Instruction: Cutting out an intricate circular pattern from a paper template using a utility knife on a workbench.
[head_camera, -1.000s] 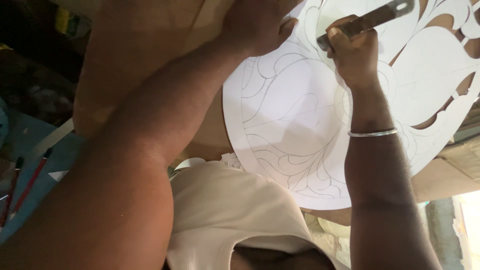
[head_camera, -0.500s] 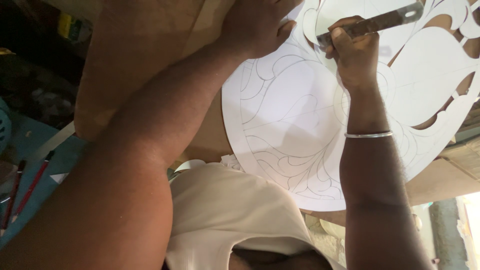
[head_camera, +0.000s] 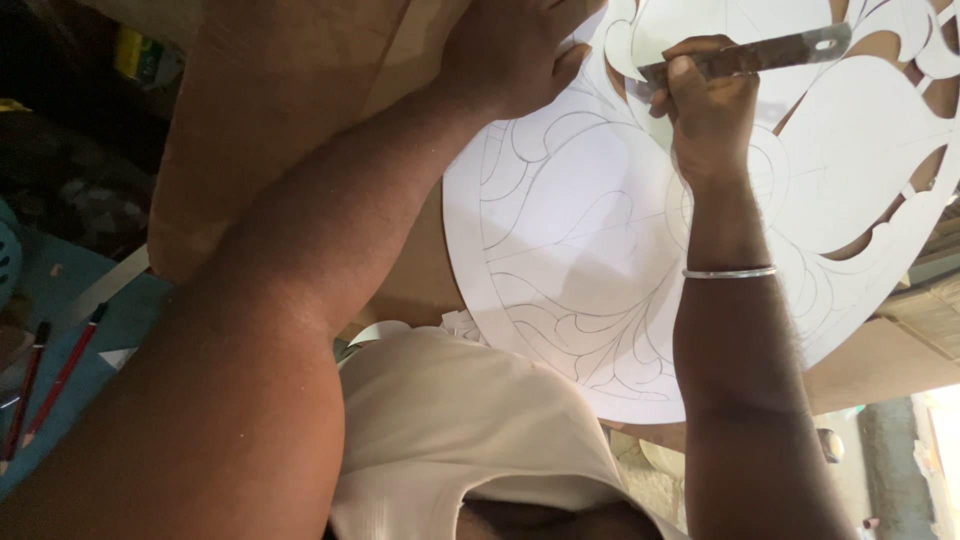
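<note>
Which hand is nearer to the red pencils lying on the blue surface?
Left. The left hand presses the white board's edge, nearer the red pencils; the right hand, gripping a metal blade, is farther away.

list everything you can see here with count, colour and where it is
round panel: one, white with pencilled leaf lines and cut-out gaps, centre to right
brown board: one, tan, under the panel, upper left
metal blade: one, grey, flat, top right
red pencils: two, on the blue surface, lower left
bangle: one, silver, right wrist
shirt: one, cream, bottom centre
left hand: pressing on the panel, top centre
right hand: gripping the blade, top right
</note>
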